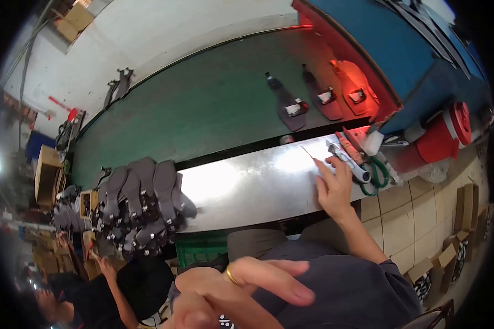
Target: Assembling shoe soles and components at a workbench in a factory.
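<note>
Over the metal worktop, my right hand has its thumb and fingers spread. A thin dark strip lies at its index fingertip; whether they touch I cannot tell. Right beside its fingers is a silver-grey cutter-like tool, with green-handled scissors and an orange-red tool next to it. My left hand, with a gold ring, is raised close in front of my lap. Two of its fingers stretch rightward, others curl, and nothing shows in it.
Dark sandal soles with straps are heaped on the worktop's left. Beyond runs a green conveyor belt carrying sandals toward a red-lit blue machine. A red jug stands right. At lower left a co-worker's hand shows.
</note>
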The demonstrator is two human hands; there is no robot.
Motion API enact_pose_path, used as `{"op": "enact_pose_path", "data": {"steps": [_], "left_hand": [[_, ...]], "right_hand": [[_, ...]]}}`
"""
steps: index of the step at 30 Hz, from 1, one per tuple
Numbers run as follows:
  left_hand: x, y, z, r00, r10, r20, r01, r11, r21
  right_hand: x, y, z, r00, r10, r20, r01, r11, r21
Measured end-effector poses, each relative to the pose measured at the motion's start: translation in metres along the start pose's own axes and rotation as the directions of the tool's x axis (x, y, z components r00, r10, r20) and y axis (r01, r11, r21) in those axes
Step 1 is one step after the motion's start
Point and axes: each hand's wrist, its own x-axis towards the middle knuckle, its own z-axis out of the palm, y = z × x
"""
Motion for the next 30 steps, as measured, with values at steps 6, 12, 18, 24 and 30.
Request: {"op": "enact_pose_path", "data": {"steps": [6, 12, 18, 24, 30], "left_hand": [[0.031, -0.010, 0.012, 0.982, -0.028, 0.189, 0.042, 0.997, -0.067], [0.041, -0.017, 0.008, 0.965, -0.070, 0.253, 0.082, 0.996, -0.038], [0.056, -0.022, 0.022, 0.986, -0.066, 0.151, 0.095, 0.977, -0.193], [0.062, -0.025, 0.016, 0.972, -0.137, 0.190, 0.174, 0.967, -0.189], [0.049, -0.067, 0.007, 0.988, 0.070, 0.138, -0.047, 0.985, -0.163]], "right_hand": [[-0.016, -0.011, 0.004, 0.998, -0.041, -0.044, 0.049, 0.978, 0.204], [-0.023, -0.006, 0.030, 0.994, -0.101, -0.045, 0.110, 0.936, 0.335], [-0.024, -0.007, 0.030, 0.995, -0.093, -0.043, 0.102, 0.935, 0.339], [-0.022, -0.005, 0.033, 0.997, -0.055, -0.046, 0.067, 0.938, 0.341], [-0.023, -0.004, 0.031, 0.997, -0.054, -0.048, 0.068, 0.931, 0.358]]}}
